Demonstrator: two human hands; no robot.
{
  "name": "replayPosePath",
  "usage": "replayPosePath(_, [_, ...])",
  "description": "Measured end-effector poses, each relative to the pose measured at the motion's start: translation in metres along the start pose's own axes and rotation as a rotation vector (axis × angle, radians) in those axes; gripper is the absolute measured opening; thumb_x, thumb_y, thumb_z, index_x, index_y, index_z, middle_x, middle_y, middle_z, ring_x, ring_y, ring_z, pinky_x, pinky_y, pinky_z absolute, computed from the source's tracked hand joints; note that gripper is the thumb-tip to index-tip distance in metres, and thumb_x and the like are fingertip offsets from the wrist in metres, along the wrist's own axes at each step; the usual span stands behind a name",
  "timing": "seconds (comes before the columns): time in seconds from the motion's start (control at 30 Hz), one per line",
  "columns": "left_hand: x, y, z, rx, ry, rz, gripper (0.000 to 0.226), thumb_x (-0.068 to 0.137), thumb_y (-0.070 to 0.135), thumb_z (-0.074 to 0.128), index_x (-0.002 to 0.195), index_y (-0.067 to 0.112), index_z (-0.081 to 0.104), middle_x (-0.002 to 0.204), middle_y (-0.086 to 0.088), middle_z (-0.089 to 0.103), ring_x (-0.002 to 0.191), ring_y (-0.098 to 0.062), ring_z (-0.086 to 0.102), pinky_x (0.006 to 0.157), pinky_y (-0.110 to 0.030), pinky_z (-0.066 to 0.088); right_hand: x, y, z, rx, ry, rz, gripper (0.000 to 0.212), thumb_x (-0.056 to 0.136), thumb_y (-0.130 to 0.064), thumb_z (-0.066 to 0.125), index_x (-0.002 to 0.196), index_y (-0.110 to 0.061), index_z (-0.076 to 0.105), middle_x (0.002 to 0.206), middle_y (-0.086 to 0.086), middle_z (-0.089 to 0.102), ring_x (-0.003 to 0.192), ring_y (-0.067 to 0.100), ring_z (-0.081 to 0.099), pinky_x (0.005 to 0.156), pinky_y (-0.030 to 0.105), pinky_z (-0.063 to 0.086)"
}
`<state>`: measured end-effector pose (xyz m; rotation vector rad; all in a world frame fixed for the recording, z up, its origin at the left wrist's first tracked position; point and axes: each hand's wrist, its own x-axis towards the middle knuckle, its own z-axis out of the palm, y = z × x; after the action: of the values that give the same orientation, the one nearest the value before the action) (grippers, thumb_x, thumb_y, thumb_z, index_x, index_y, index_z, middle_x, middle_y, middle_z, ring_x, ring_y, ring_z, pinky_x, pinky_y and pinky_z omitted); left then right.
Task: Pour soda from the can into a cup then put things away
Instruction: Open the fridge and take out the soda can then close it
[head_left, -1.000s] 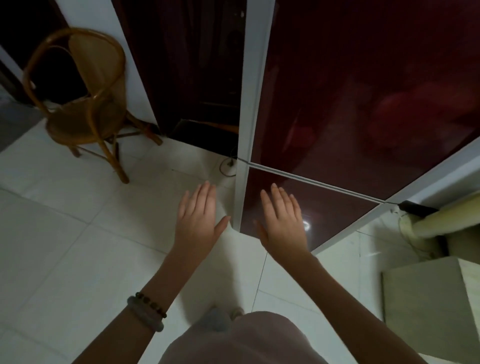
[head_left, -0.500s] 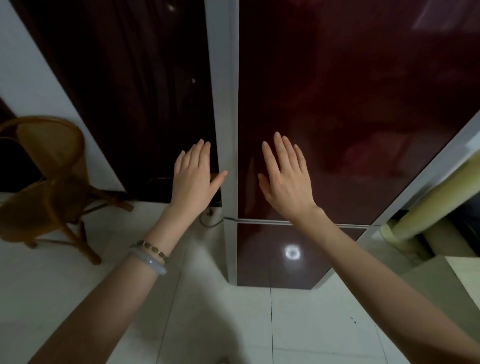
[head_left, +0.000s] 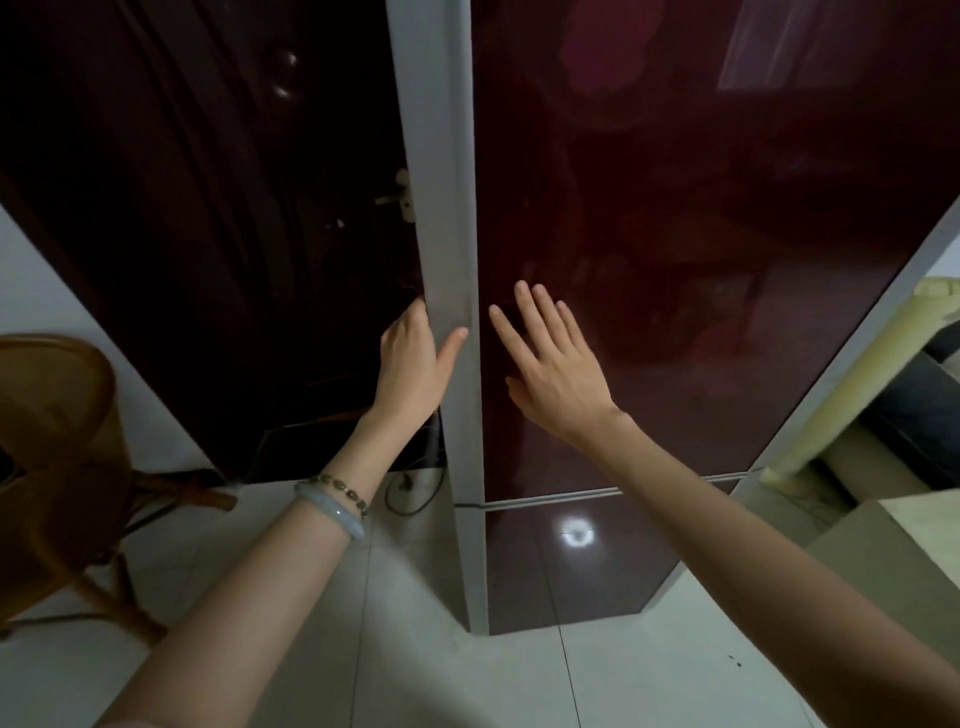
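Note:
A tall fridge with a glossy dark-red door (head_left: 675, 260) and a grey side edge (head_left: 447, 208) stands right in front of me. My left hand (head_left: 413, 364) grips that grey edge: the fingers are hooked round behind it and the thumb lies on its front. My right hand (head_left: 556, 364) is held flat with straight, spread fingers against or just before the red door. A thin seam (head_left: 597, 493) splits the upper door from the lower one. No can and no cup is in view.
A wooden chair (head_left: 62, 467) stands at the left on the white tiled floor (head_left: 363, 649). Behind the fridge's left side is a dark door with a handle (head_left: 400, 200). A pale block (head_left: 893, 545) and a cream roll (head_left: 857, 389) sit at the right. A cable (head_left: 410, 493) lies by the fridge.
The view has lifted from the floor up to the fridge. Both hands rose and moved forward; the left hand has gone from flat and free to gripping the door's grey edge.

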<state>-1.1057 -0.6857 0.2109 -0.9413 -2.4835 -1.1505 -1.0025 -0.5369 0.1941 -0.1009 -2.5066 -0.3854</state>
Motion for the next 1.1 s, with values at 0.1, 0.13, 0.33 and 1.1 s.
replayPosePath(0.1, [0.002,0.004,-0.002,-0.062,-0.008,-0.071,0.039,0.090,0.031,0.059,0.115,0.002,0.047,0.121,-0.015,0.058,0.114,-0.031,0.054,0.097,-0.046,0.044,-0.001,0.001,-0.004,0.001,-0.072,-0.009,0.096,0.069,-0.027,0.070,0.149,-0.013,0.018,0.154,0.023,0.013,0.143,0.036,0.013,0.115,0.046,0.014])
replayPosePath(0.13, [0.002,0.006,-0.003,-0.062,-0.012,-0.080,0.038,0.090,0.030,0.060,0.113,0.002,0.047,0.120,-0.016,0.058,0.113,-0.032,0.055,0.097,-0.047,0.044,-0.001,0.000,-0.007,0.006,-0.096,-0.006,0.098,0.069,-0.028,0.071,0.149,-0.014,0.017,0.154,0.022,0.013,0.143,0.036,0.012,0.115,0.046,0.013])
replayPosePath(0.33, [-0.014,0.016,-0.012,-0.041,-0.039,-0.097,0.039,0.089,0.032,0.060,0.113,0.004,0.047,0.118,-0.016,0.058,0.112,-0.034,0.054,0.093,-0.049,0.046,-0.012,-0.004,-0.028,0.074,-0.166,0.018,0.098,0.071,-0.036,0.070,0.150,-0.015,0.016,0.155,0.020,0.009,0.144,0.034,0.008,0.115,0.046,0.016])
replayPosePath(1.1, [-0.293,0.173,-0.024,-0.019,-0.074,0.367,0.050,0.095,0.029,0.039,0.136,0.002,0.043,0.143,-0.014,0.038,0.132,-0.025,0.035,0.108,-0.036,0.029,-0.276,-0.019,-0.191,0.509,0.047,0.140,0.088,0.088,-0.034,0.060,0.148,-0.005,0.003,0.156,0.020,0.005,0.142,0.015,0.009,0.112,0.014,0.014])
